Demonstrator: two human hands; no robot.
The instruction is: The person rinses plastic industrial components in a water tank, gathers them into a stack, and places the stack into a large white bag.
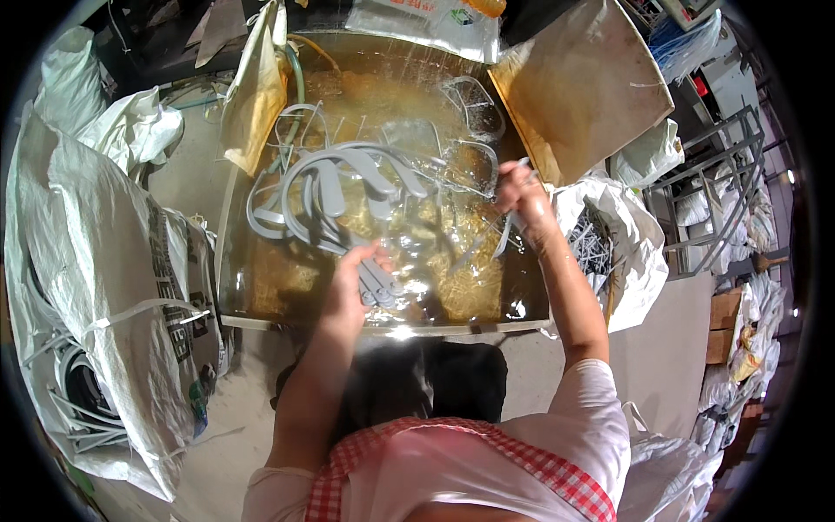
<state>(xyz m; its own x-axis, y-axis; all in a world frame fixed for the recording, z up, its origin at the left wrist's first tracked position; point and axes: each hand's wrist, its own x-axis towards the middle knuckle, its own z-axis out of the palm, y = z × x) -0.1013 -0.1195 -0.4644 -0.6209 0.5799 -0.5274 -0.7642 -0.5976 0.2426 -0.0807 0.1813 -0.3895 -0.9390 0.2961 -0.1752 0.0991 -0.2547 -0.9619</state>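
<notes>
My left hand [350,280] is closed around the ends of several grey curved plastic strips [329,190], which fan out in hooked arcs over a shallow basin of water [304,325]. Off by the basin's right side, my right hand [527,202] is closed on a slim grey plastic piece [504,237] that hangs below the fingers; its exact shape is blurred. More thin, looped grey plastic frames [477,106] lie in the water beyond the two hands. Ripples and glare hide part of the basin's bottom.
A white sack of grey plastic scraps [593,244] stands against the basin's right side. Large white woven sacks [113,261] fill the left. Stained boards [583,74] rise at the far right corner, and a green hose [298,78] enters at the back.
</notes>
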